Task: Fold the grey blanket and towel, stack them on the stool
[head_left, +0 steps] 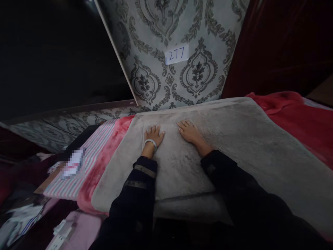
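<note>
A grey plush blanket (pixel 239 146) is spread flat over a raised surface, its front edge hanging down toward me. My left hand (pixel 154 136) lies palm down on it, fingers spread, with a pale bangle (pixel 151 141) round the wrist. To its right, my right hand (pixel 189 132) also presses flat on the grey cloth with its fingers apart. Neither hand grips anything. Beneath the grey layer, a red plush cloth (pixel 291 111) shows at the right, and a pinkish-red strip (pixel 104 163) shows along the left.
Striped cloth (pixel 85 156) lies at the left end. A large dark screen (pixel 57 59) hangs above it. Patterned wallpaper (pixel 166 27) bears a paper label (pixel 177 54) reading 277. Dark red panelling (pixel 275 52) stands right. A white power strip (pixel 58 239) sits low on the left.
</note>
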{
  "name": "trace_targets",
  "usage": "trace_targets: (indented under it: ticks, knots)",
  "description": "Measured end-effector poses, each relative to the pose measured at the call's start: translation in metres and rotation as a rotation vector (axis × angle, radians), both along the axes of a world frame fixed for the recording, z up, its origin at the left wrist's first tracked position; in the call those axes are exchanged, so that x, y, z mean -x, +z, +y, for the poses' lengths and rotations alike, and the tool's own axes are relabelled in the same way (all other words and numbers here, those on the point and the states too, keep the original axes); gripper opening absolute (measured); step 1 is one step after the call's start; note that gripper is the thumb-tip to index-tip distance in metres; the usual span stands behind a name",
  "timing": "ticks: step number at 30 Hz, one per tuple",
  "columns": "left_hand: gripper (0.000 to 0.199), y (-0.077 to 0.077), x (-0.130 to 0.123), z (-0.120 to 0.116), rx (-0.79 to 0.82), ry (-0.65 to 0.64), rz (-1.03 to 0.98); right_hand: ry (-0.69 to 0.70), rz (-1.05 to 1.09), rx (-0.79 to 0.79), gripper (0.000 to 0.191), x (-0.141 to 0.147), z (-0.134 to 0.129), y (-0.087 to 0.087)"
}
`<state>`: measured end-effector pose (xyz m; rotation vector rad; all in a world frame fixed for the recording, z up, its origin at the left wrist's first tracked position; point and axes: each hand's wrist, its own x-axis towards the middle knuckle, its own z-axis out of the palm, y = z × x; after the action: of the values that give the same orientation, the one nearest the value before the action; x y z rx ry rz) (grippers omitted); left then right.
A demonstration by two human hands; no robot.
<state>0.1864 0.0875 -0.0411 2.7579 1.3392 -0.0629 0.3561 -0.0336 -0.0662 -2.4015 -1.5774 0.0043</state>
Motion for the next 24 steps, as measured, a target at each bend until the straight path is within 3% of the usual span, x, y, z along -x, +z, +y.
trace_targets:
  ticks: [5, 11, 14, 17, 19, 24]
  knots:
    - [0.067, -0.001, 0.041, 0.009, -0.001, 0.062, 0.010, 0.004, 0.024, 0.037, 0.059, -0.001, 0.001, 0.003]
    - [0.066, 0.015, 0.062, -0.011, 0.014, 0.114, 0.060, 0.035, 0.077, 0.144, 0.062, 0.006, -0.013, 0.017]
    - [0.067, 0.016, 0.064, -0.039, -0.023, 0.021, 0.049, 0.106, 0.040, 0.133, 0.063, 0.020, -0.044, 0.013]
    - [0.067, 0.004, 0.075, -0.073, -0.019, -0.299, 0.029, 0.213, -0.006, 0.052, 0.064, 0.033, -0.089, -0.001]
    - [0.066, -0.004, 0.089, -0.088, -0.023, -0.436, 0.006, 0.246, 0.006, 0.027, 0.063, 0.036, -0.121, -0.012]
    - [0.062, -0.016, 0.130, -0.092, -0.014, -0.404, -0.010, 0.186, 0.048, 0.019, 0.057, 0.035, -0.187, -0.030]
